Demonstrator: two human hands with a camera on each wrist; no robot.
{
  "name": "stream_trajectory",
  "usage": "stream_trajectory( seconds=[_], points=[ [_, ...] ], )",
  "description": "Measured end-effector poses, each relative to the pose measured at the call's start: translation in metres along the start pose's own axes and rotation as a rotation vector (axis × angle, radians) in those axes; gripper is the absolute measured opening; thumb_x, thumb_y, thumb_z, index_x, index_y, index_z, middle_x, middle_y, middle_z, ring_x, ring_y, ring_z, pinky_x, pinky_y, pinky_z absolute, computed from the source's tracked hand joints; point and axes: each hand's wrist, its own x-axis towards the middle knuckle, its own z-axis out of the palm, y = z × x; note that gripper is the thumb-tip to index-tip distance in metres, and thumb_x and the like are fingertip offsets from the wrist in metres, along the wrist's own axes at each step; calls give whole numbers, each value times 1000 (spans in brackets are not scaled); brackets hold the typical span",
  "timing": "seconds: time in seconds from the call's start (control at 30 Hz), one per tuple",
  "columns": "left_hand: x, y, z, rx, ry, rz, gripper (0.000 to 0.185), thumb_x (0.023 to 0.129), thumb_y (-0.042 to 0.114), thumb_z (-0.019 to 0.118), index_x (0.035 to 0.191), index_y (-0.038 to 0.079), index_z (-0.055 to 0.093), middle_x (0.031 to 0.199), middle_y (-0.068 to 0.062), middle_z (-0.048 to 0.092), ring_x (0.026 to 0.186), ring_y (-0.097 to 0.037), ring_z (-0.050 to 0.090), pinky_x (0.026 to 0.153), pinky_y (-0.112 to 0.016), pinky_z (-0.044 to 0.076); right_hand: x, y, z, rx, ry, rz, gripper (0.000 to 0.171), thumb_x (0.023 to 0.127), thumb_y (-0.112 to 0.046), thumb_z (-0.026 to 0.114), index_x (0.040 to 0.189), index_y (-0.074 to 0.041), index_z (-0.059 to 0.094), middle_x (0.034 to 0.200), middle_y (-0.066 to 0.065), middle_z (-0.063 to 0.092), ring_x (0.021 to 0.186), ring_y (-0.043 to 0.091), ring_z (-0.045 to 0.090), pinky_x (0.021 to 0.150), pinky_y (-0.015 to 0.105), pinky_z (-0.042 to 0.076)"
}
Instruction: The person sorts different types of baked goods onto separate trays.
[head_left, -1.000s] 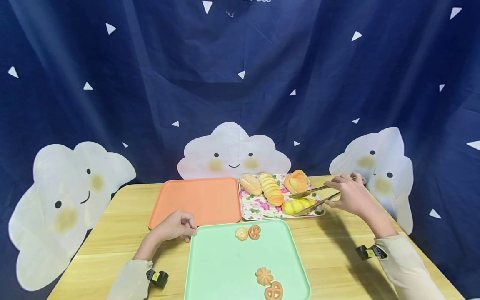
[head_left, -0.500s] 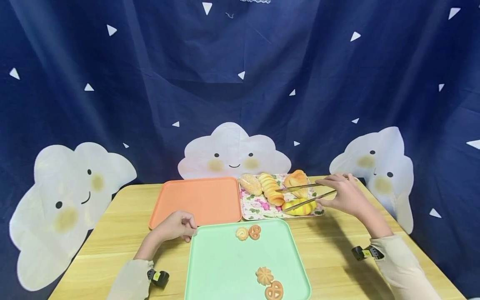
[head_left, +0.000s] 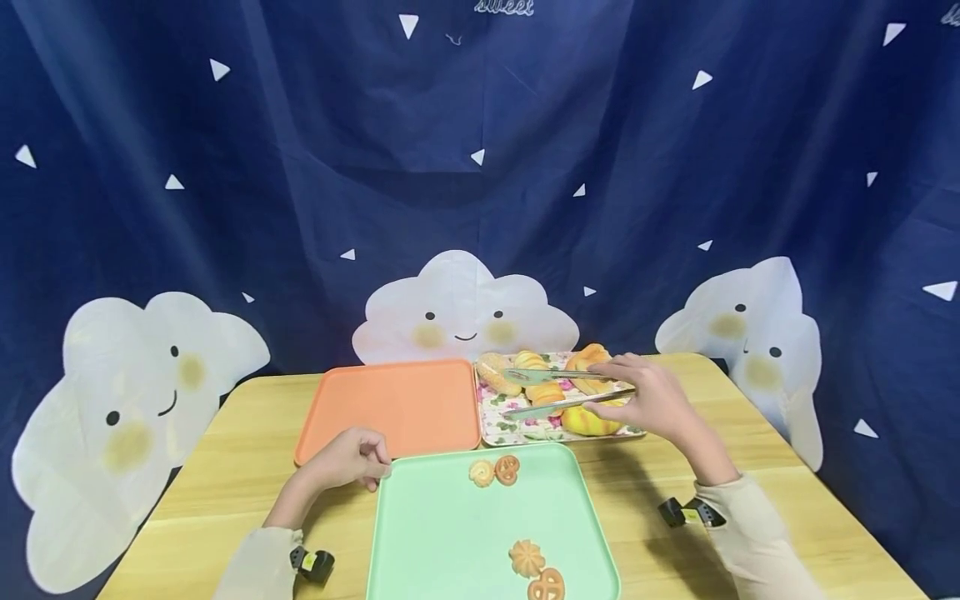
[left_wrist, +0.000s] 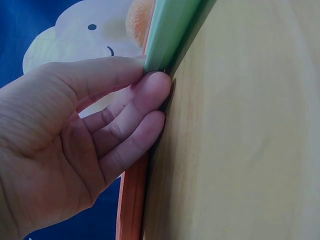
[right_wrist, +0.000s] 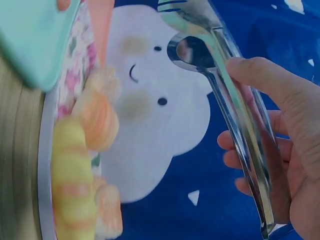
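My right hand [head_left: 647, 398] grips a pair of metal tongs [head_left: 558, 389] over the floral tray [head_left: 517, 418]. The tongs' arms are spread, one on each side of the long striped bread [head_left: 542, 385]. In the right wrist view the tongs [right_wrist: 239, 114] run past my fingers [right_wrist: 280, 95], above a yellow striped bun [right_wrist: 72, 182]. My left hand [head_left: 351, 460] pinches the near left corner of the green tray [head_left: 450, 533]. The left wrist view shows the thumb on the green tray's rim [left_wrist: 167, 32] and my fingers [left_wrist: 135, 112] curled under it.
An orange tray [head_left: 390, 404] lies left of the floral tray on the wooden table [head_left: 225, 483]. The floral tray also holds a sesame roll [head_left: 495, 371], a croissant-like bun [head_left: 587, 361] and a yellow bun [head_left: 592, 421]. Several cookies [head_left: 495, 471] lie on the green tray. A blue curtain hangs behind.
My right hand has moved left across the floral tray with the tongs, from the yellow bun to the long striped bread. The left hand has stayed on the green tray's corner.
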Motion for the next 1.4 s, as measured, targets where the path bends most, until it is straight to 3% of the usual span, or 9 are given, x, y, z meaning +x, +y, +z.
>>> stream_trajectory(
  seconds=[0.27, 0.47, 0.6, 0.67, 0.9, 1.07, 1.2, 1.4],
  points=[
    [0, -1, 2, 0, 0, 7, 10, 87, 1, 74, 83, -3, 66, 71, -14, 68, 58, -20, 68, 56, -31, 58, 5, -19, 13, 102, -68, 11, 52, 65, -36, 93, 112, -18, 79, 98, -1, 76, 73, 13, 68, 59, 24, 47],
    [-1, -2, 1, -5, 3, 5, 10, 87, 1, 74, 83, -3, 66, 71, -15, 68, 57, -20, 68, 56, -30, 58, 4, -30, 20, 67, -189, 3, 53, 70, -41, 91, 114, -15, 78, 107, 3, 77, 93, 21, 73, 74, 38, 58],
    [-1, -1, 1, -10, 6, -1, 10, 86, 1, 75, 83, -3, 66, 71, -14, 68, 57, -20, 68, 56, -30, 58, 2, -37, 23, 94, -286, 7, 52, 75, -41, 89, 117, -12, 77, 114, 8, 76, 106, 27, 72, 88, 49, 58],
    [-1, -1, 1, -11, 7, -5, 10, 86, 1, 75, 82, -2, 67, 71, -14, 68, 57, -20, 68, 56, -30, 57, 1, -39, 25, 103, -324, -1, 51, 78, -40, 87, 117, -11, 76, 117, 9, 76, 108, 28, 72, 89, 48, 58],
    [-1, 1, 2, -9, 6, -10, 10, 87, 1, 74, 82, -3, 66, 71, -14, 68, 57, -21, 68, 56, -31, 57, -2, -41, 35, 120, -337, -121, 54, 81, -52, 77, 115, -10, 77, 106, 2, 76, 93, 18, 72, 78, 36, 59],
    [-1, 1, 2, -16, 9, -10, 10, 87, 1, 74, 82, -3, 66, 71, -15, 68, 58, -22, 68, 56, -31, 58, -2, -43, 43, 101, -320, -189, 53, 78, -50, 78, 114, -11, 78, 100, 0, 75, 86, 15, 70, 72, 32, 57],
    [-1, 1, 2, -26, 9, -13, 11, 88, 1, 74, 83, -3, 66, 72, -15, 68, 58, -22, 68, 57, -31, 58, -2, -44, 47, 78, -322, -190, 50, 73, -42, 84, 112, -11, 78, 90, -2, 71, 73, 11, 64, 62, 24, 49],
    [-1, 0, 1, -25, 15, -17, 10, 87, 1, 74, 83, -3, 66, 72, -14, 68, 58, -22, 68, 57, -31, 58, -2, -46, 49, 46, -335, -163, 48, 77, -46, 79, 112, -12, 78, 83, -3, 67, 64, 1, 46, 56, 17, 35]
  ],
)
